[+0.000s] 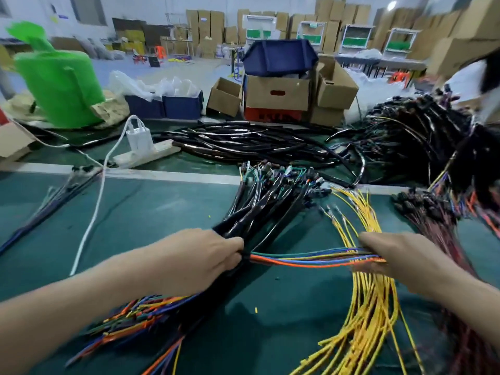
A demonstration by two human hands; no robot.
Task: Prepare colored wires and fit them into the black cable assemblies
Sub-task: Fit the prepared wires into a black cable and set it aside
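My left hand (200, 259) grips the end of a black cable sleeve (259, 215) that belongs to a bundle of black assemblies fanning up toward the table's middle. A short run of colored wires (305, 257), orange, blue, green and yellow, comes out of that sleeve and stretches right to my right hand (397, 259), which pinches their free ends. Under my right hand lies a loose sheaf of yellow wires (365, 315). More colored wire ends (135, 318) spread out below my left forearm.
Black tubing (243, 142) is piled at the table's back, with a big tangle of finished harnesses (422, 142) at the right. A white power strip with charger (140, 147) and its cord sit left of center. Cardboard boxes (276, 96) and a green roll (59, 85) stand behind.
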